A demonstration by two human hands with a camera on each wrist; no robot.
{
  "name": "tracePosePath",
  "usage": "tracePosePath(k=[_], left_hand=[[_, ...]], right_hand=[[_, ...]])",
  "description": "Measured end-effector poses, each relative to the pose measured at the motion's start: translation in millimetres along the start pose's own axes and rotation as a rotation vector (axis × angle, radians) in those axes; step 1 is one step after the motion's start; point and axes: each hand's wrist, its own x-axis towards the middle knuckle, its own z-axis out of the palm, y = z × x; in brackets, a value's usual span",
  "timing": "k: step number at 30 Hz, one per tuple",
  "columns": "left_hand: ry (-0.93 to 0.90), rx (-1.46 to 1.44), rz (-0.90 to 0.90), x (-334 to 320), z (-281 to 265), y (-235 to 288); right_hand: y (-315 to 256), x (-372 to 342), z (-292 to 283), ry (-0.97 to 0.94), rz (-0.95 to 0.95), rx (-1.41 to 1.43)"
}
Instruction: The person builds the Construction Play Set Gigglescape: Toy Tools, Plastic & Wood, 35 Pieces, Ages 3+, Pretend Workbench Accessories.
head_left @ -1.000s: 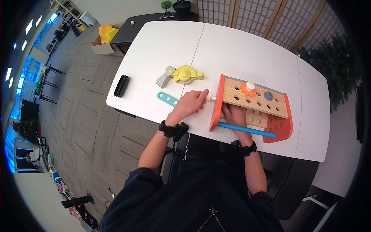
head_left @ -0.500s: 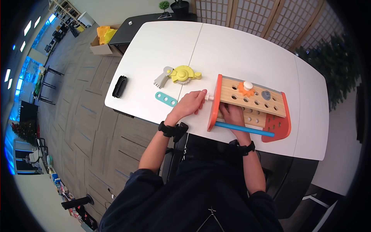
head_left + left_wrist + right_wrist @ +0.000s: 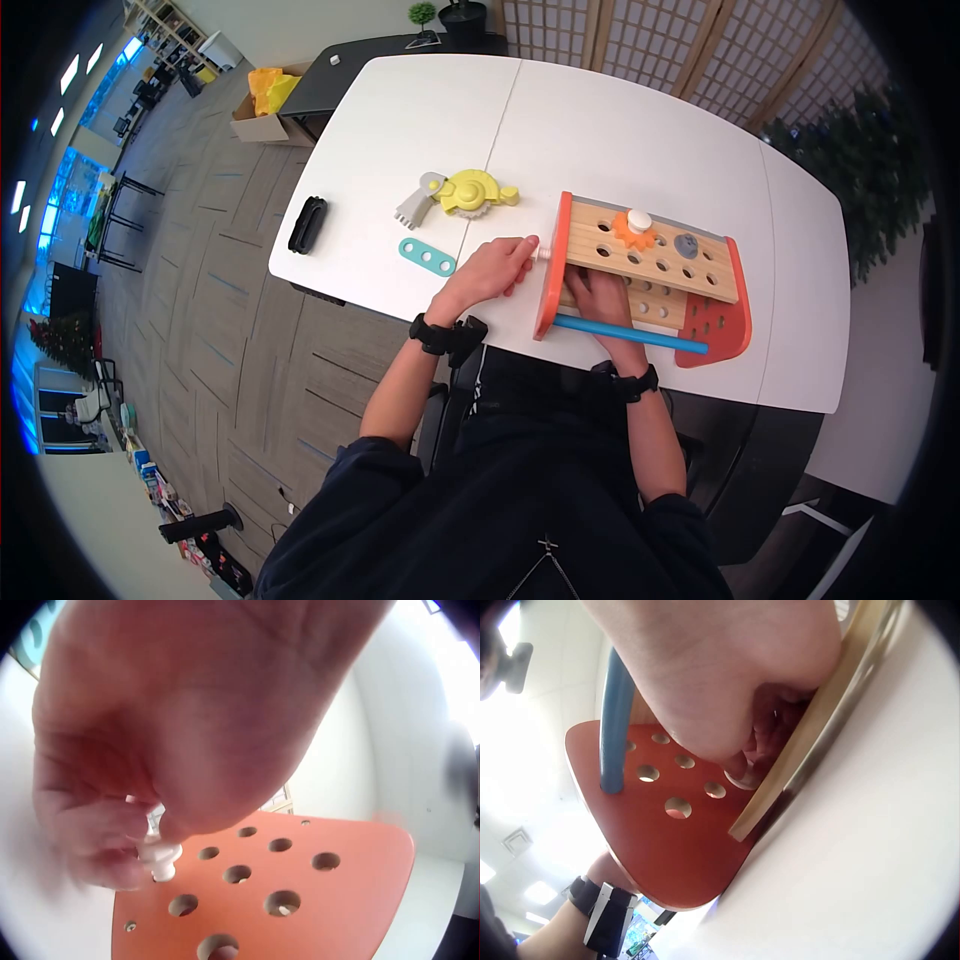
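Observation:
A toy wooden workbench (image 3: 590, 222) with red-orange end panels and a blue rod (image 3: 630, 335) stands on the white table. My left hand (image 3: 490, 268) pinches a white toy screw (image 3: 160, 862) at the left end panel (image 3: 255, 900), on its outer side. Reaching inside under the upper holed board, my right hand (image 3: 604, 298) has its fingers curled at the inner face of that same panel. A pale round piece (image 3: 742, 780) shows at those fingertips, mostly hidden by them. On top of the workbench sit an orange gear (image 3: 626, 236) with a white knob and a grey disc (image 3: 686, 246).
Left of the workbench lie a teal holed strip (image 3: 427, 256), a yellow and grey toy piece (image 3: 468, 192) and a black case-like object (image 3: 308, 224) near the table's left edge. A folding screen (image 3: 660, 50) and a green tree (image 3: 850, 180) stand behind the table.
The whole scene has slid slightly left in the head view. Both hands keep their places at the left panel, with little visible movement of the fingers at the screw.

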Motion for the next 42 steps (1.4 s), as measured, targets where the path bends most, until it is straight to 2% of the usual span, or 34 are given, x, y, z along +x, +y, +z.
tracePosePath(k=[2, 4, 6, 11, 14, 17, 20, 23, 26, 29, 32, 34, 36, 42], left_hand=[[-0.027, -0.05, 0.123, -4.7, 0.3, -4.7], [-0.031, -0.126, 0.157, -21.7, -2.8, -3.1], [-0.013, -0.134, 0.137, -28.2, -4.3, 1.9], [0.048, -0.015, -0.048, -6.9, -2.6, 2.4], [0.046, 0.004, 0.064, 1.5, 1.6, -3.9], [-0.008, -0.195, 0.168, -16.6, -2.5, 0.6], [0.082, -0.104, 0.041, -18.2, -3.2, 5.8], [0.048, -0.084, -0.08, -7.6, -3.0, 8.7], [-0.055, -0.117, 0.106, -10.2, -1.3, 1.0], [-0.046, -0.262, 0.21, -25.4, -3.6, 0.5], [0.089, -0.133, 0.154, -17.1, -2.1, -0.5], [0.107, 0.024, 0.059, -2.5, -0.8, -1.2], [0.091, 0.089, 0.042, 3.8, -0.2, -2.6], [0.011, -0.089, 0.196, -23.0, 0.1, 5.6]], right_hand=[[2.5, -0.8, 1.1, 0.013, -0.01, -0.004], [4.1, -0.7, 1.7, 0.016, -0.009, -0.007], [4.7, -0.7, 2.4, 0.008, 0.004, -0.007], [4.2, 0.2, 2.0, 0.008, -0.021, -0.044], [7.0, -0.1, 4.0, 0.033, -0.035, -0.023], [6.6, -0.7, 4.0, 0.038, -0.03, -0.015], [2.4, -1.1, 1.4, 0.03, -0.025, -0.018], [2.2, -0.6, 1.9, 0.025, -0.027, -0.004], [6.5, -0.9, 2.5, 0.02, -0.016, -0.002], [5.5, -0.6, 2.1, 0.02, -0.005, -0.008], [3.3, -0.5, 2.8, 0.029, -0.016, -0.02], [3.8, -0.7, 3.4, 0.038, -0.036, -0.022], [6.3, -0.2, 4.0, 0.052, -0.062, -0.019], [2.2, -0.5, 2.8, 0.046, -0.023, 0.012]])
